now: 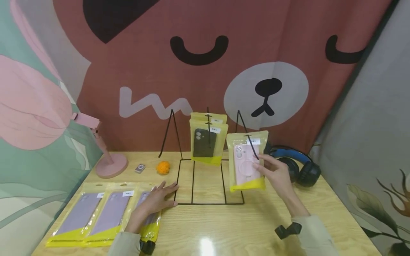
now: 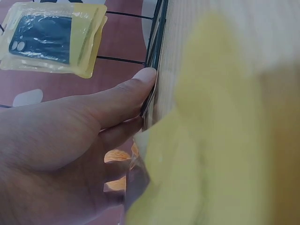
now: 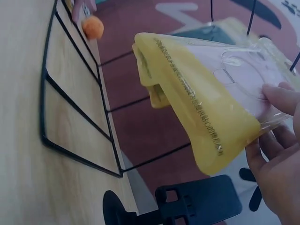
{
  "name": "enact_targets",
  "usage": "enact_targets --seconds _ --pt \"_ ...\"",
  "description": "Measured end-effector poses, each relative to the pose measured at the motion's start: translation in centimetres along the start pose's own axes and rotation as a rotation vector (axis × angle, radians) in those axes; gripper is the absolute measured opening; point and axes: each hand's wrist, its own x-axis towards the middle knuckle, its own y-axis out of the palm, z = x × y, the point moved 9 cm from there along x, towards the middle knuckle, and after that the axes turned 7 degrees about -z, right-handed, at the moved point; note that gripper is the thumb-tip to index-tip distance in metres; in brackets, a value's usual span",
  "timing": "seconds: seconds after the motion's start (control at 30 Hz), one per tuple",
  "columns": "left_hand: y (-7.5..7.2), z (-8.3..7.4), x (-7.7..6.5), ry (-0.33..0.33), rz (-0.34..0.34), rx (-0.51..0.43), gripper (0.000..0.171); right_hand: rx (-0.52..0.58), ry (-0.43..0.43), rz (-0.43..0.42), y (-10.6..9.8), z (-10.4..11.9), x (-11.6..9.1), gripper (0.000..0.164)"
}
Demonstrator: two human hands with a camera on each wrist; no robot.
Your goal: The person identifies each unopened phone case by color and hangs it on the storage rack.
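Observation:
My right hand [image 1: 270, 170] pinches a yellow-edged clear packet holding a pink phone case [image 1: 246, 161] at the right hook of a black wire rack [image 1: 192, 203]. In the right wrist view the fingers [image 3: 281, 101] grip that packet [image 3: 201, 98] by its edge, above the rack base [image 3: 79, 156]. Two packets with dark cases [image 1: 206, 142] hang on the middle hook. My left hand [image 1: 158, 199] lies flat on the table, over a packet with a purple case [image 1: 150, 224], its fingertips [image 2: 143, 77] touching the rack's front left corner.
Two more purple-case packets [image 1: 96, 213] lie at the table's front left. A pink stand [image 1: 109, 163], a small silver item [image 1: 140, 168] and an orange ball [image 1: 163, 167] sit at the back left. Blue-black headphones [image 1: 301, 167] lie behind the right hand. A curtain hangs behind.

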Motion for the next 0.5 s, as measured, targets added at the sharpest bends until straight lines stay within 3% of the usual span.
enact_targets --seconds 0.27,0.5 --pt "0.1 -0.3 0.1 -0.003 0.004 -0.004 0.061 0.027 -0.041 -0.032 1.1 -1.4 4.2 0.033" --pt "0.2 0.0 0.1 -0.010 0.001 -0.001 0.060 0.025 -0.006 -0.057 1.8 -1.1 5.4 0.027"
